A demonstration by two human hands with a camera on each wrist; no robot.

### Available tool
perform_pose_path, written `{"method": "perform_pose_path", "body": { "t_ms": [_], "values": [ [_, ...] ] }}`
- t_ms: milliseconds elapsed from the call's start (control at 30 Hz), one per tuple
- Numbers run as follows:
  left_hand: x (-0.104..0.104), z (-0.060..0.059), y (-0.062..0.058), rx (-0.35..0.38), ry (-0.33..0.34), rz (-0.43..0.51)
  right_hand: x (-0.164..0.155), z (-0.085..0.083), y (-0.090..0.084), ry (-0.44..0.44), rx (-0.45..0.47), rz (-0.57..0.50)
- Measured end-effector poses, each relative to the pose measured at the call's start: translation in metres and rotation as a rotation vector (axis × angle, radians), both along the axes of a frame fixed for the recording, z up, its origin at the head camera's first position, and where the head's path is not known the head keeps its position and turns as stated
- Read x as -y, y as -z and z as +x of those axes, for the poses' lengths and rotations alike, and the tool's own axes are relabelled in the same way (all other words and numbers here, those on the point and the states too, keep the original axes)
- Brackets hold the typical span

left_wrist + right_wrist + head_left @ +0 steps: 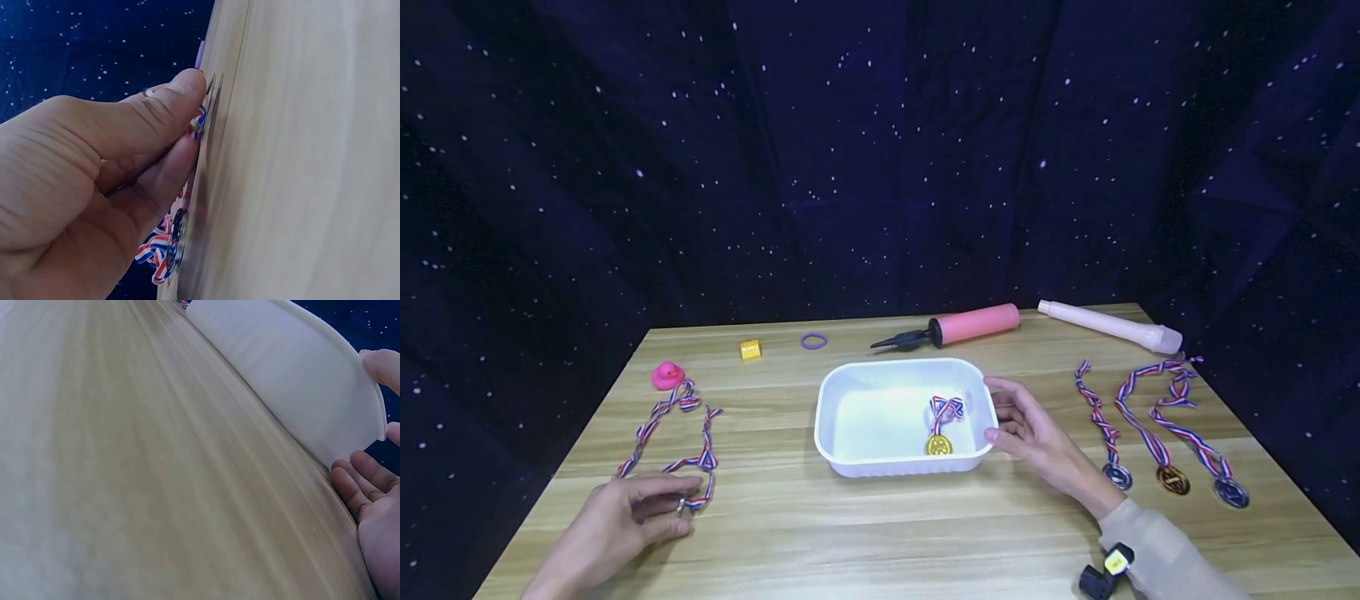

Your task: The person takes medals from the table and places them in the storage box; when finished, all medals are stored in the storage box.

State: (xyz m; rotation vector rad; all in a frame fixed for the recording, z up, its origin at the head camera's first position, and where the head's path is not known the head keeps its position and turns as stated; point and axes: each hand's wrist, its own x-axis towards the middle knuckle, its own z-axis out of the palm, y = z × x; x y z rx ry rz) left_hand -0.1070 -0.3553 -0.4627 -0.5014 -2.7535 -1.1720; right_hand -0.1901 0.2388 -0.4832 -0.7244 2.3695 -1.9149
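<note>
Our hands at medal and tray

Our left hand (pixel 617 521) pinches the near-left medal (pixel 177 240); our right hand (pixel 1037 433), fingers relaxed, touches the white tray (pixel 850 392).

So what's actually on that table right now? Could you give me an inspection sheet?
Surface: wooden table.
Job's things: white tray holding gold medal; ribboned medal under left hand; three medals at right.
Clutter: pink duck, yellow block, purple ring, pink pump, pale tube.
Hands: left hand pinches the ribbon; right hand touches the tray's edge.
Cables: nothing seen.
Surroundings: starry dark backdrop.
</note>
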Motion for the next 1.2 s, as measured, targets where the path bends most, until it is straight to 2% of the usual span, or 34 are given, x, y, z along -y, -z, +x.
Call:
{"method": "perform_pose_path", "body": {
  "t_ms": [133,300,367,567,700,900,1067,1200],
  "values": [
    [-0.004,-0.003,0.001,-0.071,0.005,-0.016,0.000,0.000,0.000,-0.003,-0.009,-0.004],
    [-0.010,-0.007,-0.004,-0.095,-0.055,-0.093,0.000,0.000,0.000,-0.007,-0.011,-0.009],
    [-0.013,-0.008,-0.005,-0.121,-0.059,-0.109,0.000,0.000,0.000,-0.007,-0.011,-0.010],
    [-0.019,-0.011,-0.005,-0.244,-0.008,-0.085,0.000,0.000,0.001,-0.002,-0.004,-0.006],
    [-0.022,-0.014,-0.004,-0.275,0.005,-0.053,0.000,0.000,0.001,0.004,0.002,0.005],
    [-0.027,-0.016,-0.003,-0.305,0.005,-0.025,0.001,0.000,0.000,0.010,0.010,0.012],
    [-0.030,-0.017,-0.004,-0.302,0.007,-0.014,0.000,0.000,0.001,0.003,0.000,0.002],
    [-0.032,-0.017,-0.002,-0.198,0.011,0.098,0.000,-0.001,0.002,0.002,-0.007,0.001]
  ]
}}
